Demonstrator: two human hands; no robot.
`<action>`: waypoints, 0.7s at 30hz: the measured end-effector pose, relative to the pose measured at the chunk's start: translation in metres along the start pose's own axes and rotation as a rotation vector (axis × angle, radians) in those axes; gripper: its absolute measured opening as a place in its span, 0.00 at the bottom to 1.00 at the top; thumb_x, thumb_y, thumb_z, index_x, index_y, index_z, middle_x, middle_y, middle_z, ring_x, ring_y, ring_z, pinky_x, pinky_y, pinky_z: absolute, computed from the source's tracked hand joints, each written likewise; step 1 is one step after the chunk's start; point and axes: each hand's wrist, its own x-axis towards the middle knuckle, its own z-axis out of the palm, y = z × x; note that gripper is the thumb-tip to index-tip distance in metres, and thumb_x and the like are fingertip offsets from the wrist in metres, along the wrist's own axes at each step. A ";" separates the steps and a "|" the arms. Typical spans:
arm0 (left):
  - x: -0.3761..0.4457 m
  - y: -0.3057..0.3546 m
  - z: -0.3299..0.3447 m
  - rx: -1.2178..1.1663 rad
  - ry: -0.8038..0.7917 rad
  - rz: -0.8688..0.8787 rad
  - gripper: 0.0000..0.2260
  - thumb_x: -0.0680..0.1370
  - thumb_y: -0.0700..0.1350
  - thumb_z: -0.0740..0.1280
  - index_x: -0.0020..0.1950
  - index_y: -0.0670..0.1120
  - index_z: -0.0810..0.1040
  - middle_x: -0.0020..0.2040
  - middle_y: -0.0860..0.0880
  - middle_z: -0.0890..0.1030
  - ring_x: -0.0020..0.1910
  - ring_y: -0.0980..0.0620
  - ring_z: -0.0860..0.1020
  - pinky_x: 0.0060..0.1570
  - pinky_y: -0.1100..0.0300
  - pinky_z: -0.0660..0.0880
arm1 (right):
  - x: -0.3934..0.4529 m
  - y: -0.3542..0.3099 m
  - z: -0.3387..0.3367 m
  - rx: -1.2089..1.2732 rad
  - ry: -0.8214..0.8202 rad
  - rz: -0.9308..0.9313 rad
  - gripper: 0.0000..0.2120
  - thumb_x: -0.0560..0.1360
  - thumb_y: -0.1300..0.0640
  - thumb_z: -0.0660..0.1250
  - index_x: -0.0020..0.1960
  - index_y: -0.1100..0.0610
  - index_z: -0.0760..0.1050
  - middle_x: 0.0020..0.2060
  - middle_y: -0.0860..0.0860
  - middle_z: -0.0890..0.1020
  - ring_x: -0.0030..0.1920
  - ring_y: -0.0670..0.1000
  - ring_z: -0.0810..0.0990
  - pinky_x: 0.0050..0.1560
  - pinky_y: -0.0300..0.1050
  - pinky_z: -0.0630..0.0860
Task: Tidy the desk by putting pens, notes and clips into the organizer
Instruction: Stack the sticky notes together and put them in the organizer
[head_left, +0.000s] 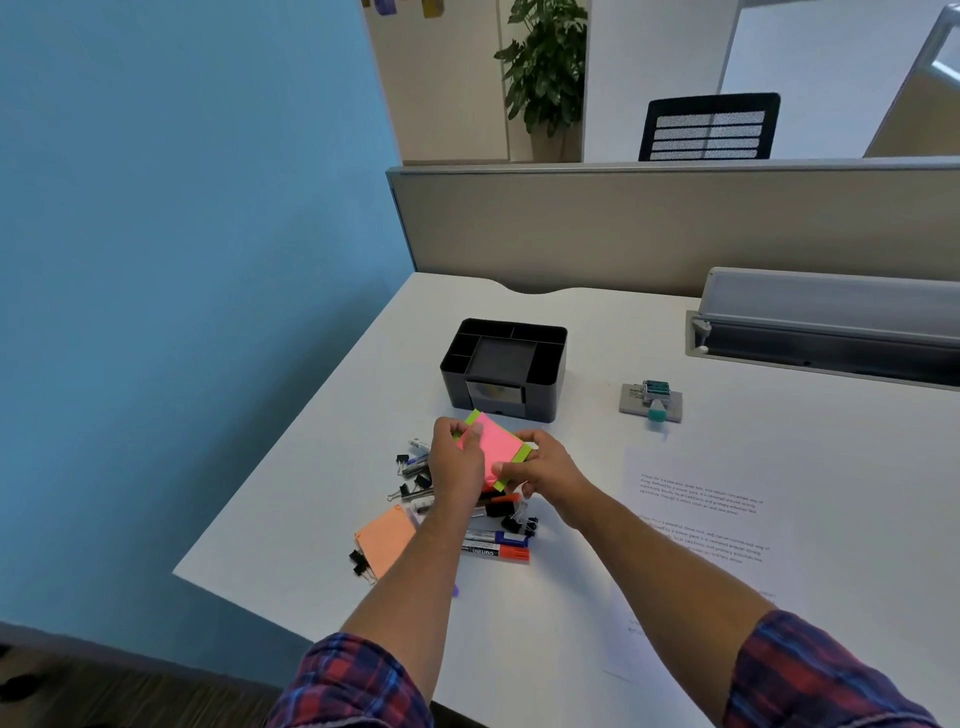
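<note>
Both hands hold a stack of sticky notes, pink on top of green, just in front of the black organizer. My left hand grips the stack's left corner, my right hand its right edge. The stack hovers above a pile of markers, pens and black binder clips on the white desk. An orange sticky note pad lies to the left of the pile, with a binder clip at its corner. The organizer's compartments look empty.
Printed paper sheets lie to the right on the desk. A small stamp-like device sits right of the organizer. A grey cable tray and a partition stand at the back; the desk's left edge is close.
</note>
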 end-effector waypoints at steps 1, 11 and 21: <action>0.001 -0.001 0.000 0.003 -0.004 0.003 0.07 0.83 0.51 0.65 0.54 0.49 0.71 0.56 0.47 0.76 0.50 0.48 0.75 0.32 0.60 0.69 | 0.000 0.000 0.001 -0.015 -0.015 0.007 0.29 0.69 0.61 0.80 0.64 0.54 0.68 0.51 0.58 0.82 0.39 0.52 0.85 0.33 0.39 0.77; 0.011 -0.007 -0.017 0.110 -0.176 0.086 0.16 0.80 0.47 0.70 0.61 0.57 0.65 0.55 0.47 0.74 0.50 0.49 0.77 0.29 0.66 0.74 | 0.004 0.000 -0.004 -0.223 -0.084 -0.016 0.25 0.69 0.60 0.80 0.61 0.55 0.71 0.50 0.55 0.81 0.37 0.50 0.85 0.34 0.35 0.78; 0.041 -0.017 -0.081 0.816 -0.490 0.263 0.11 0.72 0.46 0.76 0.52 0.50 0.80 0.52 0.49 0.81 0.51 0.49 0.79 0.52 0.52 0.78 | -0.004 0.010 -0.018 -0.393 -0.010 -0.007 0.24 0.72 0.63 0.76 0.65 0.58 0.70 0.55 0.60 0.80 0.46 0.60 0.85 0.39 0.42 0.79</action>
